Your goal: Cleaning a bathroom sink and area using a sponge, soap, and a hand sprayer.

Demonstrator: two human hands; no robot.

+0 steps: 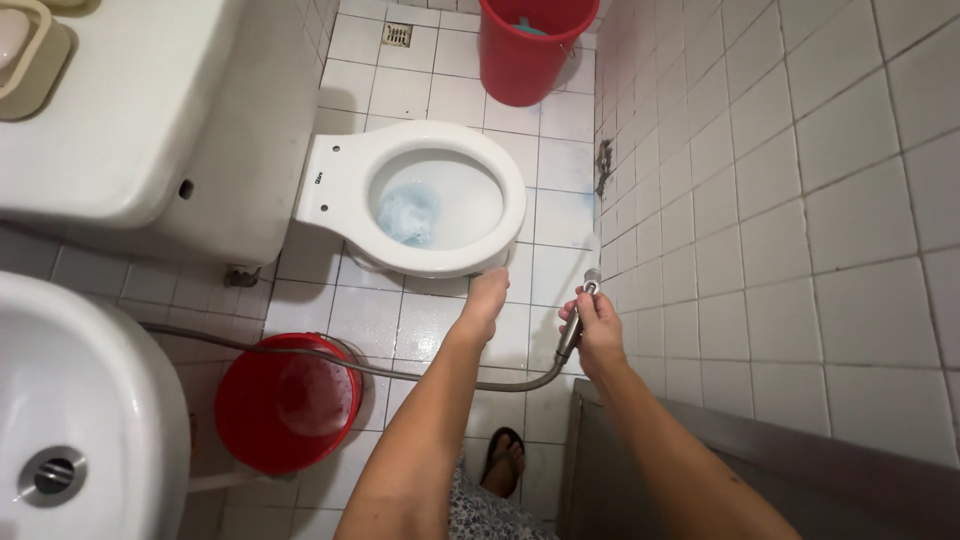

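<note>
Two Hands at a Toilet Bowl, One Holding a Spray Hose

One spray nozzle (pixel 588 288) is held in the right hand (pixel 598 330), whose grip is closed around the handle, tip pointed toward the wall tiles at about 12 o'clock from the hand. A grey hose (pixel 350 362) is seen running from the handle toward 9 o'clock, across the floor tiles (pixel 420 330). The left hand (pixel 487 300) is stretched out with its fingers together, holding nothing, and its fingertips are at the front rim of the white toilet bowl (pixel 420 200); whether they touch it cannot be told. Blue-tinted water is seen in the bowl. At 12 o'clock of the bowl a red bucket (pixel 530 45) is placed, with a floor drain (pixel 397 34) beside it. A red basin (pixel 285 405) is set at 7 o'clock of the bowl, next to a white sink (pixel 90 420). A sandalled foot (pixel 503 460) is visible at the lower edge.
</note>
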